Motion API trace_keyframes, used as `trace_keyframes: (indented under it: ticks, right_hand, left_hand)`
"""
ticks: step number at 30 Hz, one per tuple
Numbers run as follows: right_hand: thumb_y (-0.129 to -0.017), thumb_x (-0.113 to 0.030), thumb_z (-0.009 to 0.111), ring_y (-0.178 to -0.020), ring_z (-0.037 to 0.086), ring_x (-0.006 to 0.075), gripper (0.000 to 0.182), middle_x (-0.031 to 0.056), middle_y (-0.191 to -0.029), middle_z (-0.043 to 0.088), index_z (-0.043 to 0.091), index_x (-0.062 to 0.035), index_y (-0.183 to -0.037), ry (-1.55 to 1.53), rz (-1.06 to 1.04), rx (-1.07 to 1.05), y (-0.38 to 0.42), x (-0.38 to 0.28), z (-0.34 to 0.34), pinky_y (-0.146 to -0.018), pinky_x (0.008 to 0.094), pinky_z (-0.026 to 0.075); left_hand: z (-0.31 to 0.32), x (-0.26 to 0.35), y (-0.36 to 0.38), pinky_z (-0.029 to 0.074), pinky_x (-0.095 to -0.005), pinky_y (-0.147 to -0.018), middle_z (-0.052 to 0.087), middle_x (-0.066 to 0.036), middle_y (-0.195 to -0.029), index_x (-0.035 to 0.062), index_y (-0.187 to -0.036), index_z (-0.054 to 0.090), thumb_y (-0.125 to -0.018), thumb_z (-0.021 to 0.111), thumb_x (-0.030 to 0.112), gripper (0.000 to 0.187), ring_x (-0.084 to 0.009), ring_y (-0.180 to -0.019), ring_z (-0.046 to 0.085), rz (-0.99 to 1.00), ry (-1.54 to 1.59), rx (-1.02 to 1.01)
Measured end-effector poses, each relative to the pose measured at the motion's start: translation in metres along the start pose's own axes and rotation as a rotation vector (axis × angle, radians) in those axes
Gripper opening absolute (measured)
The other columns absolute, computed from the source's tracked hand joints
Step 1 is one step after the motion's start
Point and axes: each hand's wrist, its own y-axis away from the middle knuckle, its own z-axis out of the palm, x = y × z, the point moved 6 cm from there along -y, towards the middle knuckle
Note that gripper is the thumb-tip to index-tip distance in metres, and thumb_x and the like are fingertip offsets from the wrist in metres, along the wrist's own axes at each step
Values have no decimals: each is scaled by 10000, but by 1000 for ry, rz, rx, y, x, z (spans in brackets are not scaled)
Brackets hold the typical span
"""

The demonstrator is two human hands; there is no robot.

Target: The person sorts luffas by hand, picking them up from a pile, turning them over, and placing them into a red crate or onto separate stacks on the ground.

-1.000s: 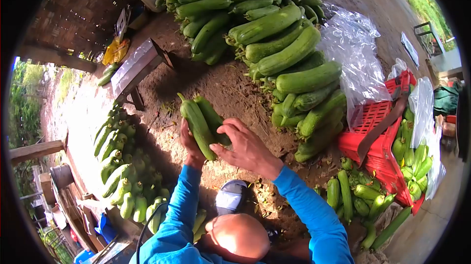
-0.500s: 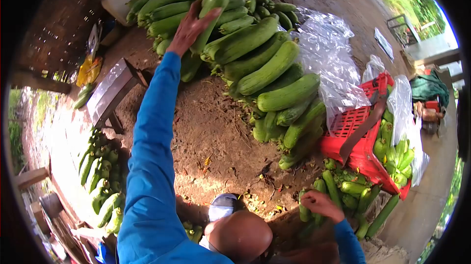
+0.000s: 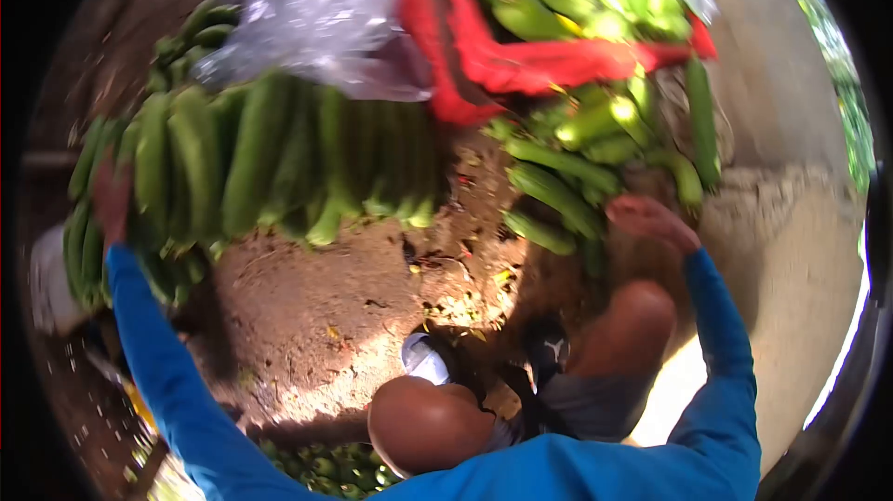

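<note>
The long green gourds laid side by side in a row lie on the brown dirt floor, stems toward the person, probably so that they stack evenly and can be counted by eye. The frame is blurred, so a count is rough: about 10 show in the row. The left hand reaches out at the far end of that row, touching or just over the outermost gourds; motion blur hides the fingers, so I cannot tell how far open it is or whether it grips anything.

On the other side of the row, the right hand hovers palm-down, fingers loosely spread and empty, just over a loose heap of smaller green gourds, roughly 8 of them, tumbled rather than ordered.

Beyond the heap, away from the row, 1 red plastic crate lies tipped, with more gourds in it. Just behind the row, 1 crumpled sheet of clear plastic lies on the ground
</note>
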Motion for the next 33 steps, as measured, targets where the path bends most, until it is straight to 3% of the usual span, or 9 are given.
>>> trace_keyframes:
  ticks: [5, 9, 12, 15, 17, 20, 26, 28, 33]
  right_hand:
    - [-932, -284, 624, -861, 531, 77, 249, -7, -913, 622, 645, -52, -1021, 34, 166, 98, 24, 44, 8, -758, 269, 451]
    - [-897, -230, 648, -871, 570, 127, 214, 45, -907, 622, 635, -47, -1007, 110, -50, 121, 14, 41, 22, -786, 307, 467]
    - [-856, -205, 670, -985, 581, 233, 263, 115, -1044, 599, 610, -44, -1056, 405, -281, 281, -11, 14, 32, -847, 369, 472]
    - [-832, -278, 675, -1141, 514, 352, 397, 169, -1228, 519, 575, -37, -1131, 722, -539, 461, -36, -11, 32, -922, 446, 448]
    - [-831, -349, 666, -1211, 460, 405, 482, 185, -1320, 464, 556, -33, -1177, 864, -591, 491, -52, -20, 38, -958, 484, 427]
    - [-829, -515, 601, -1241, 418, 444, 660, 227, -1410, 381, 531, 0, -1236, 1034, -534, 480, -75, -18, 52, -993, 521, 397]
    - [-856, -633, 513, -1370, 295, 432, 861, 271, -1503, 256, 395, 27, -1395, 1012, -371, 533, -77, -9, 63, -1144, 518, 203]
    - [-865, -632, 503, -1339, 342, 430, 828, 300, -1426, 355, 419, 17, -1372, 995, -435, 635, -77, -7, 54, -1140, 524, 193]
    - [-864, -554, 557, -1191, 466, 457, 700, 307, -1196, 535, 477, 3, -1280, 912, -356, 658, -97, -2, 34, -1047, 551, 293]
  left_hand:
    - [-128, 107, -23, 439, -376, -978, 603, -161, -1239, 41, -1283, 573, -988, 485, 362, 445, -286, -1140, 576, 21, 256, 348]
    - [-190, 269, -15, 489, -334, -910, 643, -113, -1154, 29, -1232, 611, -990, 487, 325, 402, -204, -1064, 610, 222, 635, 372]
    - [-181, 428, 14, 517, -319, -801, 677, -91, -1017, 9, -1024, 670, -964, 507, 288, 329, -189, -914, 646, 103, 1020, 144]
    - [-124, 572, 59, 520, -397, -702, 675, -118, -939, 41, -848, 662, -714, 589, 107, 165, -295, -789, 639, 519, 1242, -444]
    - [-97, 647, 103, 557, -330, -672, 651, -125, -810, 14, -953, 640, -850, 634, 156, 175, -243, -742, 669, 670, 1279, -601]
    - [-40, 708, 170, 475, -406, -575, 592, -132, -657, 48, -783, 558, -878, 628, 210, 200, -290, -622, 624, 650, 1146, -822]
    - [-1, 761, 205, 525, -336, -621, 618, -86, -900, 29, -1126, 577, -968, 513, 349, 362, -202, -721, 638, 2, 1809, -1167]
    - [17, 776, 217, 530, -347, -623, 608, -132, -972, 16, -1235, 482, -936, 541, 398, 490, -228, -709, 617, -711, 1872, -1517]
    - [28, 797, 218, 548, -367, -686, 591, -191, -1044, 21, -1301, 415, -952, 446, 485, 581, -268, -777, 630, -815, 2038, -1641]
